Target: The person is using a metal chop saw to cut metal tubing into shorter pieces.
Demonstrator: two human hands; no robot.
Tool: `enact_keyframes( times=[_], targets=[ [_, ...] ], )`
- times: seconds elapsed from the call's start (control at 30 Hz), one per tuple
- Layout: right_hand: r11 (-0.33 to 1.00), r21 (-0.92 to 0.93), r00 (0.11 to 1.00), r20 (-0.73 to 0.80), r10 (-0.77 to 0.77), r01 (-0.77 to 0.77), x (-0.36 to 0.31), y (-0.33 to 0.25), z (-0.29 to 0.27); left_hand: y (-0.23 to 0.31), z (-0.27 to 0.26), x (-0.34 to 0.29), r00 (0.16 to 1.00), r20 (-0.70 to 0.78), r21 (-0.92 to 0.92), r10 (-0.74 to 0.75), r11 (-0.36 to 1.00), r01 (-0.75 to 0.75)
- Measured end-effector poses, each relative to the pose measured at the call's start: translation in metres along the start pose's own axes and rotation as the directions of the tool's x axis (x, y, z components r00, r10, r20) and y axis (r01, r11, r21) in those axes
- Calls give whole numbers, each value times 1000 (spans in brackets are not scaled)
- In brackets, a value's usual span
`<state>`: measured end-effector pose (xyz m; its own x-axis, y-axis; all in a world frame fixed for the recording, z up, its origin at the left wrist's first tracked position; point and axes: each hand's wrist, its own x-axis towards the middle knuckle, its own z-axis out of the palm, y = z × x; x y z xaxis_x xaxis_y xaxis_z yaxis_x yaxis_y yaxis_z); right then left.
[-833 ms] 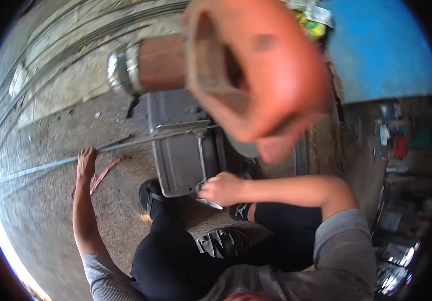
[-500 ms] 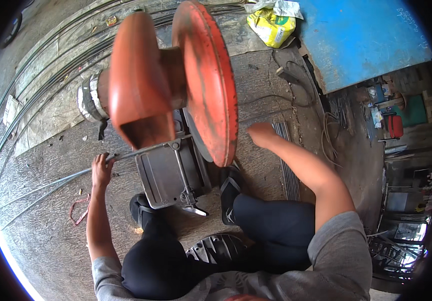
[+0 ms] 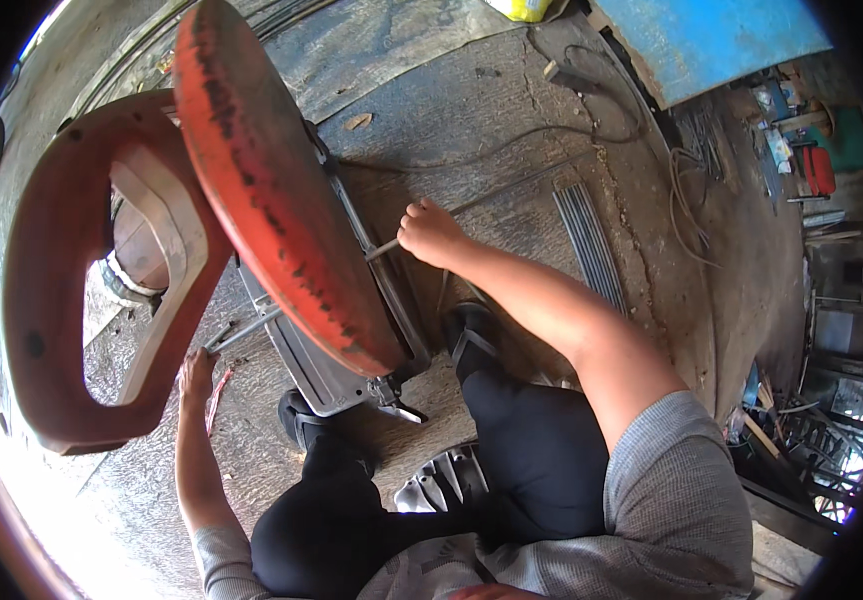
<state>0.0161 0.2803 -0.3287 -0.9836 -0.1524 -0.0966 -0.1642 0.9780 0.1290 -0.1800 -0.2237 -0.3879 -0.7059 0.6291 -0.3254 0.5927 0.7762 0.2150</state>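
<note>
Left hand and right hand are gripping a rod crossing a metal base's edges; open floor is stretching toward bars at three o'clock.

a cut-off saw stood on the floor, its round red guard scuffed with dark patches, its looped red handle to the left, its base grey metal. a thin grey rod ran crosswise over the base, its middle hidden by the guard, jutting out both sides.

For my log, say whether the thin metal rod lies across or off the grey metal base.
Across: the rod shows either side, at left hand and right hand; round red guard hides the middle.
</note>
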Motion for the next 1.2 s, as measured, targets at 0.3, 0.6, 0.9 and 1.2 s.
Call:
enact_keyframes(
  times=[0.3, 0.6, 0.9, 1.2],
  targets=[
    [990, -32, 986, 98, 138, -135, -28, 22, -1, 26, 5, 22, 990, 57, -25, 130, 991, -129],
    [416, 670, 594, 45, 803, -615, -126, -36, 65, 13, 5, 19, 823, -165, 208, 543, 835, -509],
    [591, 529, 746, 129, 653, -609, -146, -33, 82, -17, -32, -67, 933, 164, 234, 319, 906, -351],
    [439, 634, 729, 309, 611, -636, -170, -10, 71, 1, -58, -60, 894, 407, 233, 188, 925, -300]
  ],
)
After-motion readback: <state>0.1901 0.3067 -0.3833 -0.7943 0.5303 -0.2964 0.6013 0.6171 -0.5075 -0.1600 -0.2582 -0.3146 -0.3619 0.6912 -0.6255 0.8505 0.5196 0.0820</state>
